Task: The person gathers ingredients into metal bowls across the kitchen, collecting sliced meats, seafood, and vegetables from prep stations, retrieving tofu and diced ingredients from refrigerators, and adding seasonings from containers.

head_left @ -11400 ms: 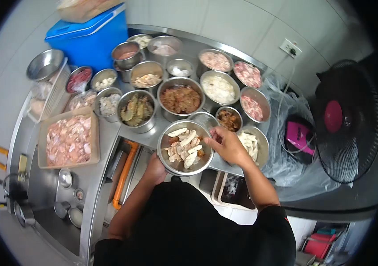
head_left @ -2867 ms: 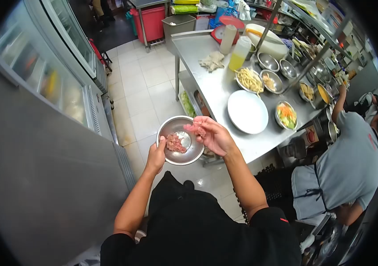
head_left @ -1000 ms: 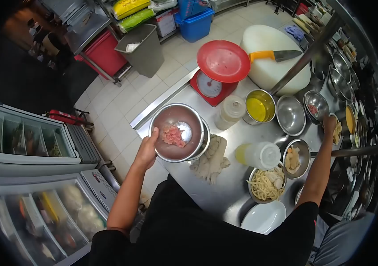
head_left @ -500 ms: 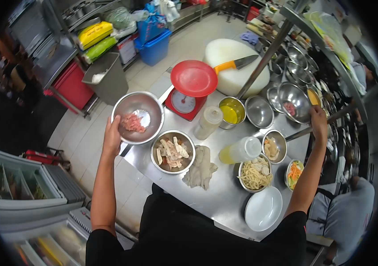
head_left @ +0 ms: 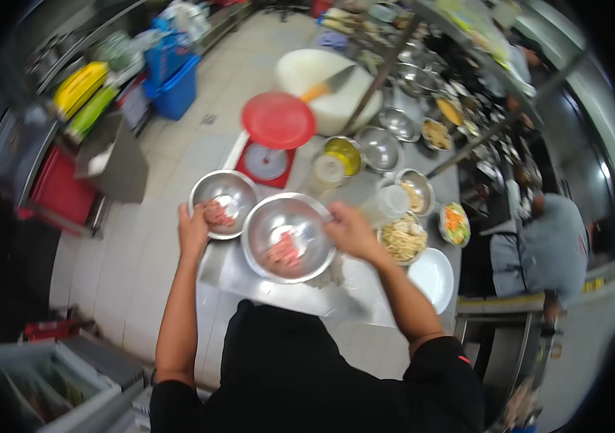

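- Left hand (head_left: 193,229): fingers closed on the rim of the smaller bowl (head_left: 241,193), which holds pink meat (head_left: 218,213), nearer the wearer than the red scale (head_left: 278,121).
- Right hand (head_left: 353,229): gripping the rim of the larger bowl (head_left: 309,218) (blur hides exact finger spread).
- Half a second ago, the larger bowl was right of the scale; now it's below it, putting both meat portions side by side.

No text, number or brand is coming through legibly. The round dial (head_left: 266,162) on the red scale (head_left: 278,130) is blurring (any figures are smearing into its pale face), the yellow bag (head_left: 81,90) is giving no clear lettering, and a small red mark (head_left: 464,359) on the black right sleeve (head_left: 443,375) is staying unreadable.
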Demonstrator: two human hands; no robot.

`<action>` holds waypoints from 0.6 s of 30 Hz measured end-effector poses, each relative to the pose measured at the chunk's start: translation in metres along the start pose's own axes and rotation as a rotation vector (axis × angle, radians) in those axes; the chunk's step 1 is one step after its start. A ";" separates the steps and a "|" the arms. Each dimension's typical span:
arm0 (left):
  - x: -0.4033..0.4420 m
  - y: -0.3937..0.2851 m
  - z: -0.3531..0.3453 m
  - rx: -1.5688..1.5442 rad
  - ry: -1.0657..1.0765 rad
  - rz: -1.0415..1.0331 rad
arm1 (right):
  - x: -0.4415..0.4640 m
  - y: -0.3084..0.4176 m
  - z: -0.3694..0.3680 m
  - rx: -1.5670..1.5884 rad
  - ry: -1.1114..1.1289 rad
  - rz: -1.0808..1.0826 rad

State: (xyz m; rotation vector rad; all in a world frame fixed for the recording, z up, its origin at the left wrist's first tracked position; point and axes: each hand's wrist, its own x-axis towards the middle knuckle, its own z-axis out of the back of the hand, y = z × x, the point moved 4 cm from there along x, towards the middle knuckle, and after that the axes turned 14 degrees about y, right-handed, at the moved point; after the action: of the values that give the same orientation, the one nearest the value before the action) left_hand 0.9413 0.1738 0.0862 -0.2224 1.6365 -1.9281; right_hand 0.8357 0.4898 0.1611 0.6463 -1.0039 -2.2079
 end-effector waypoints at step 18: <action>0.043 0.002 -0.013 0.385 -0.102 -0.282 | 0.017 -0.121 0.272 -0.390 -0.466 -0.369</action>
State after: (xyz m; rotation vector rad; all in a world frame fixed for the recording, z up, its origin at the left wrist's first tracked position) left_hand 0.9007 0.1614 0.0705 -0.4037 1.1874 -2.3561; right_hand 0.6079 0.6719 0.2242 0.1417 -0.6603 -2.8622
